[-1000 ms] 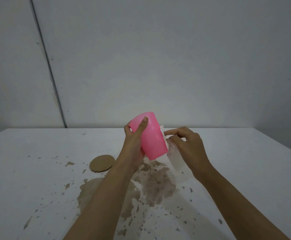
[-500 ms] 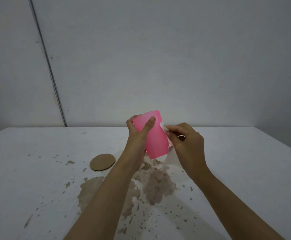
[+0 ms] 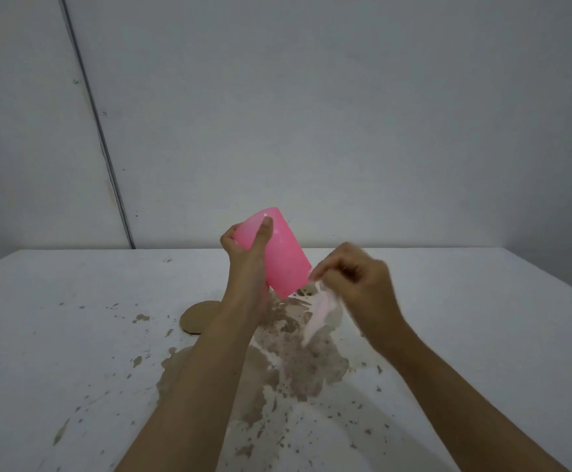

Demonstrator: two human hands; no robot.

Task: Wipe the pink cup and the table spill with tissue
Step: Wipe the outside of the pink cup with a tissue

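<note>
Table spill (image 3: pixel 312 369) hasn't been touched yet, brown mess across the white table (image 3: pixel 73 294). Pink cup (image 3: pixel 286 257) sits tilted in the air above it, left hand (image 3: pixel 247 267) wrapped round its side. Right hand (image 3: pixel 356 284) slid from the upper wall down past the lower end, pinching the dangling tissue (image 3: pixel 318 311), so that cup stroke looks finished.
</note>
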